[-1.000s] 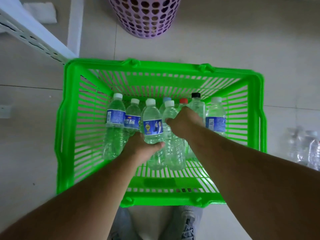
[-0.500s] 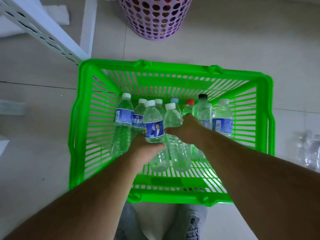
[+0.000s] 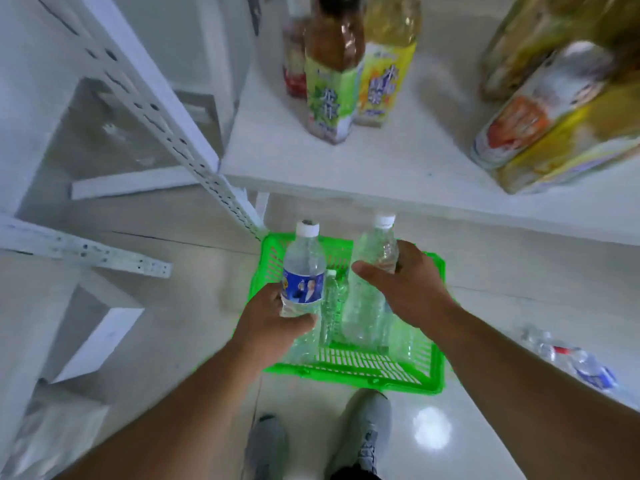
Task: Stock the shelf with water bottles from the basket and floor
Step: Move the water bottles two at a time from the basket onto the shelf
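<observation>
Fingers (image 3: pixel 375 271) of the right hand (image 3: pixel 408 292) were curled round a clear unlabelled water bottle (image 3: pixel 372 275) with a white cap, which was held upright above the green basket (image 3: pixel 363 370). A second bottle, the blue-labelled water bottle (image 3: pixel 303 271), was gripped low on its body by the left hand (image 3: pixel 273 323), thumb across the front, and was likewise held upright over the basket's left side. Both bottles were raised just below the front edge of the white shelf (image 3: pixel 398 161), without touching it. More clear bottles (image 3: pixel 332 306) were seen inside the basket, which stood on the pale tiled floor (image 3: pixel 190 306) in front of a pair of grey shoes (image 3: pixel 363 441). On the shelf, tall tea bottles (image 3: pixel 332 84) with green and yellow labels were stood at the back, and large oil containers (image 3: pixel 554 109) were set at the right. Loose bottles on the floor (image 3: pixel 571 362) were visible at the far right, blurred.
</observation>
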`<state>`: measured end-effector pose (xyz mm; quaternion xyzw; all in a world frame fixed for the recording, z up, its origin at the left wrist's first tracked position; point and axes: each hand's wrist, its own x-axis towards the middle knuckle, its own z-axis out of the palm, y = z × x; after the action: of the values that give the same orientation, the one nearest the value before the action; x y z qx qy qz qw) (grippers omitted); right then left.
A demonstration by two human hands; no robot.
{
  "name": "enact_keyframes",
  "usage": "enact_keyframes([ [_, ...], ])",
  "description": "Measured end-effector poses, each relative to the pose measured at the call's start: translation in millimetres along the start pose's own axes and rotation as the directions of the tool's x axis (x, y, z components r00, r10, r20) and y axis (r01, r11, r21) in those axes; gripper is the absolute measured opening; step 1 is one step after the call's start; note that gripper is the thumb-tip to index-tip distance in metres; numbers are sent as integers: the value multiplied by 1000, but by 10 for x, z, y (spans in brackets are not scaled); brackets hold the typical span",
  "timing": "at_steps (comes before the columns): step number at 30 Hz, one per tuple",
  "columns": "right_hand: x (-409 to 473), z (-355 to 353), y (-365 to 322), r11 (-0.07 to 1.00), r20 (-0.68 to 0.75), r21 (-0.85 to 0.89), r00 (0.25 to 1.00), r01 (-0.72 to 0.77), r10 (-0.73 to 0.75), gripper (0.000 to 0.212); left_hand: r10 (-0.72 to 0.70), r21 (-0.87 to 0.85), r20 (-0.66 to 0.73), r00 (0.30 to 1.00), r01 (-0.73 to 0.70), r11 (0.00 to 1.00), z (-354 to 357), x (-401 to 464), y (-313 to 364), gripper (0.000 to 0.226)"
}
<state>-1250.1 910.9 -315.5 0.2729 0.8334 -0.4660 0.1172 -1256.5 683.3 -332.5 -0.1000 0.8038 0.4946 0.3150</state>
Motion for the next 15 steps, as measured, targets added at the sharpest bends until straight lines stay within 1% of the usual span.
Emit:
enact_keyframes([
  [3, -437, -470, -764, 995, -27, 1, 995, 98, -98, 39, 70, -27, -14, 997, -70, 997, -420, -553, 653, 32],
  [6, -929, -903, -1507, 980, -56, 13, 979, 199, -198, 39, 152, -50, -18, 988, -152, 987, -824, -1129, 1250, 37],
  [9, -1475, -1269, -2216, 958, -93, 43, 956, 283, -278, 33, 226, -45, -18, 974, -226, 973, -1224, -1690, 1718, 38],
  [12, -2012, -1605, -2870, 930, -159, 62, 923, 363, -350, 26, 310, -51, -43, 950, -312, 949, -1589, -2206, 2109, 38],
  [15, -2549, -1891, -3491, 907, -213, 39, 891, 418, -401, 22, 370, -76, -41, 928, -372, 925, -1933, -2704, 2475, 39],
])
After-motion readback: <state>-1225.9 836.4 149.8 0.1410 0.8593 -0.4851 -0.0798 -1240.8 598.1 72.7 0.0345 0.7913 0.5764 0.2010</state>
